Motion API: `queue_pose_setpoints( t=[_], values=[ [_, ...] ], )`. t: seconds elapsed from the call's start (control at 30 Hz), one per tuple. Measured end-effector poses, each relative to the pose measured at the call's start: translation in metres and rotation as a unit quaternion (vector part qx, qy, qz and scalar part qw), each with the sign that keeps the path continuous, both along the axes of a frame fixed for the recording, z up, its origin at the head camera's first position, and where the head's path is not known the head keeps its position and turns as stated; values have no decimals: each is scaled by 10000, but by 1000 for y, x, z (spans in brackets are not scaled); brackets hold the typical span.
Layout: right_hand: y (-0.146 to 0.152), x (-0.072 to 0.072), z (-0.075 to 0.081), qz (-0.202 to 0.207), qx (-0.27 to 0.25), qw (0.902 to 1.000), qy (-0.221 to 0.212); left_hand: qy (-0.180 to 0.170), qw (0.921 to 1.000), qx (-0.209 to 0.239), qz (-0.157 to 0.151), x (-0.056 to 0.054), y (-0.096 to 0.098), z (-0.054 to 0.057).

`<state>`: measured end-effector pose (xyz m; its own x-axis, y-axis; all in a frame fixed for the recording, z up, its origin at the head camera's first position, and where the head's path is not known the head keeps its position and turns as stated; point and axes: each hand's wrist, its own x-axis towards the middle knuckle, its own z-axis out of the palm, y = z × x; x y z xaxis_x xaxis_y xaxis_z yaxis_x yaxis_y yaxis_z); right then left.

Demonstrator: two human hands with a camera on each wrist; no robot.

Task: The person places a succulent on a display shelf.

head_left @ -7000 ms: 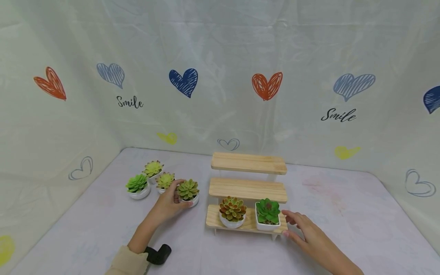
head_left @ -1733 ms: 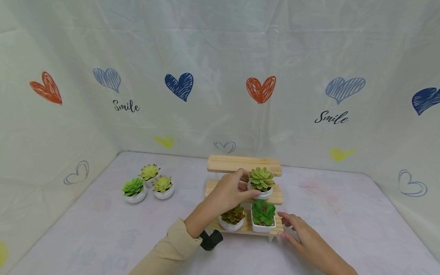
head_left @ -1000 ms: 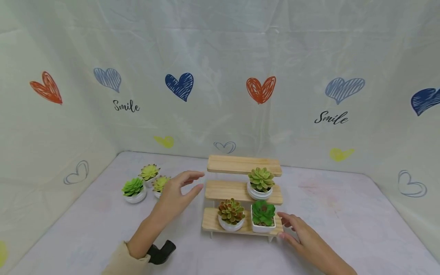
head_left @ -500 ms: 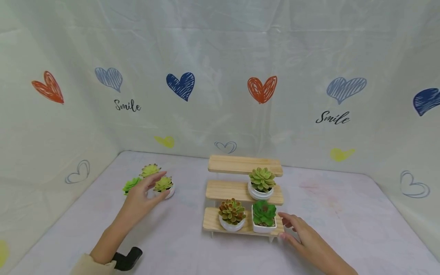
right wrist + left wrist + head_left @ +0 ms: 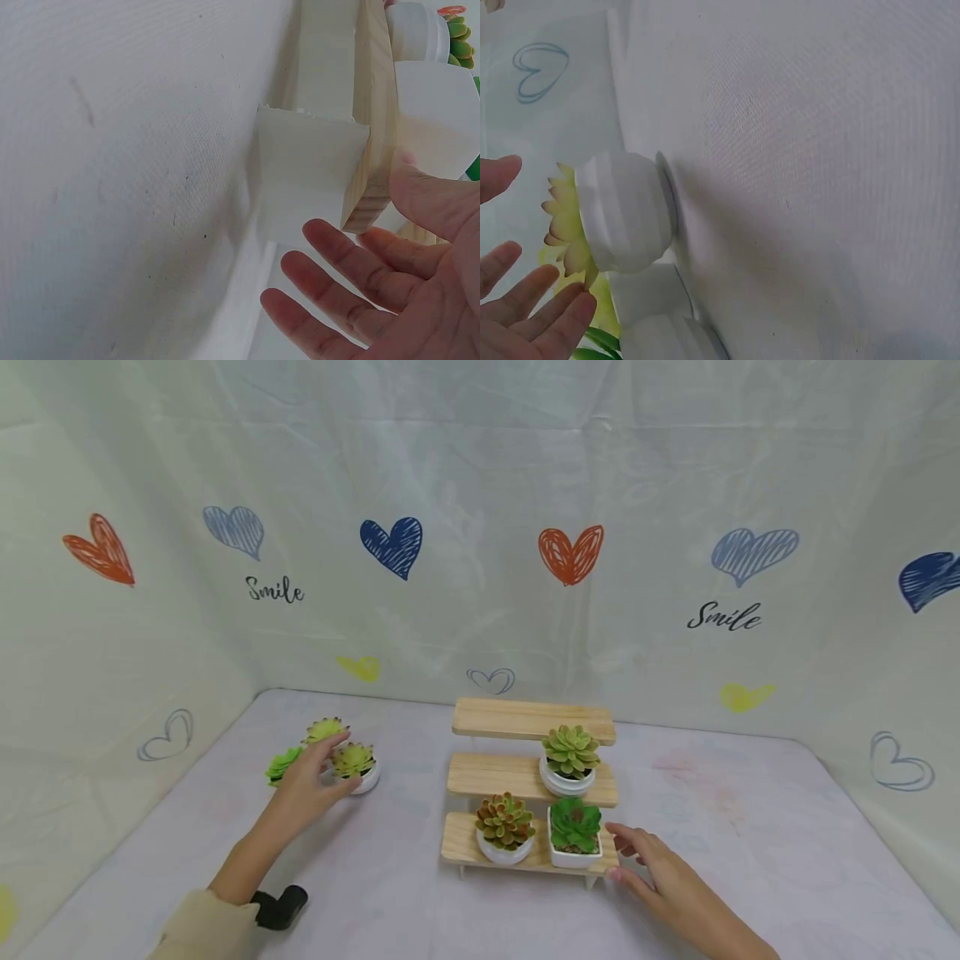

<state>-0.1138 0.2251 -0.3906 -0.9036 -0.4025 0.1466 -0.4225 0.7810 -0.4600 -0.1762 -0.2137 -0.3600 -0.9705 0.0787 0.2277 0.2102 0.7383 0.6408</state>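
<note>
My left hand [image 5: 306, 789] reaches around a yellow-green potted succulent [image 5: 354, 760] on the table, thumb and fingers spread on either side. In the left wrist view its white pot [image 5: 626, 211] stands apart from the fingers. Behind that hand are a bright green succulent [image 5: 282, 765], partly hidden, and another yellow-green one [image 5: 322, 729]. My right hand [image 5: 667, 881] holds the right end of the three-tier wooden plant stand's bottom shelf [image 5: 456, 842], its thumb [image 5: 420, 187] against the plank. That shelf bears a reddish-green succulent [image 5: 506, 822] and a dark green one [image 5: 575, 827] in a square pot.
A green succulent [image 5: 570, 753] sits at the right of the middle shelf [image 5: 487, 775]. The top shelf [image 5: 532, 720] rises behind it. A black wrist device [image 5: 281, 908] is beside the left sleeve [image 5: 206, 927]. A curtain [image 5: 480, 460] printed with hearts encloses the table.
My left hand set the green succulent on the middle shelf, let go and moved left to the yellow-green succulent. The right hand has stayed at the stand's end.
</note>
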Motion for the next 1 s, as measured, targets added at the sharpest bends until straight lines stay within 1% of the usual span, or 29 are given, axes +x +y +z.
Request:
queue_pose_setpoints(
  t=[0.1,0.23,0.47,0.67,0.8,1.0],
  values=[
    [0,0,0,-17,-14,10000,-98,-121,9999,-97,77,-3,-1,-2],
    [0,0,1,-4,6,9999,-161,-159,9997,-146,105,-4,-1,-2],
    [0,0,0,-28,17,9999,-123,-242,9992,-302,115,-9,-1,-6],
    [0,0,0,-36,16,10000,-87,-353,9988,-342,82,-14,0,-9],
    [0,0,-1,-31,19,10000,-33,-421,9984,-376,104,-17,1,-10],
    [-1,1,0,-61,5,10000,25,-487,9977,-458,54,-21,2,-12]
  ],
)
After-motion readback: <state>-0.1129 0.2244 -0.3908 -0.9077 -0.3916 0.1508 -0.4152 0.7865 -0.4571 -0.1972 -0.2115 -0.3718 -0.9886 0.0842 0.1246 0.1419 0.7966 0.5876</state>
